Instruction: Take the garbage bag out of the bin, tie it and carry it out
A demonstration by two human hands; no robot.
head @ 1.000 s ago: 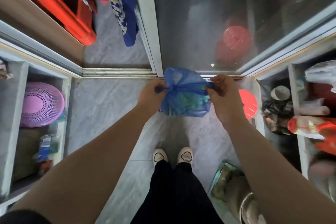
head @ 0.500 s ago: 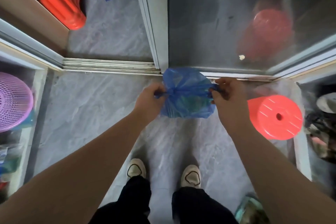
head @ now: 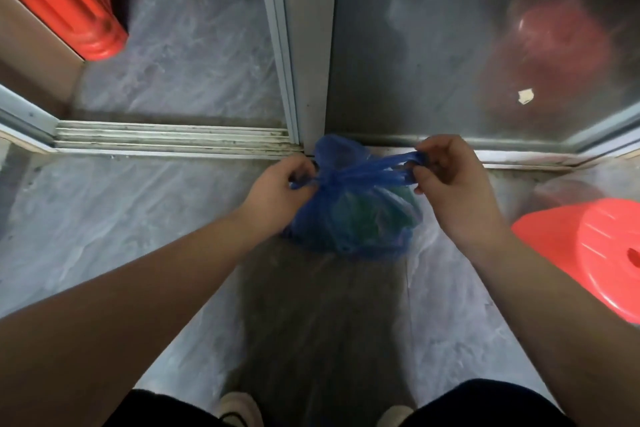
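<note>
A full blue garbage bag point(head: 353, 218) hangs in front of me above the grey floor, greenish contents showing through the plastic. Its top is gathered into a knot near the left side. My left hand point(head: 280, 189) pinches the short end of the bag at the knot. My right hand point(head: 448, 180) grips the bag's longer twisted handles, pulled out to the right. No bin is in view.
A sliding door track point(head: 166, 140) and a door frame post point(head: 304, 45) lie just ahead, with a glass panel point(head: 485, 45) to the right. A red plastic stool point(head: 595, 253) stands at the right. Red plastic furniture point(head: 65, 0) sits beyond the threshold at the upper left. My shoes point(head: 239, 409) are below.
I have stepped closer to the door threshold. My right hand has drawn the bag's handles further out to the right, stretching them away from the knot.
</note>
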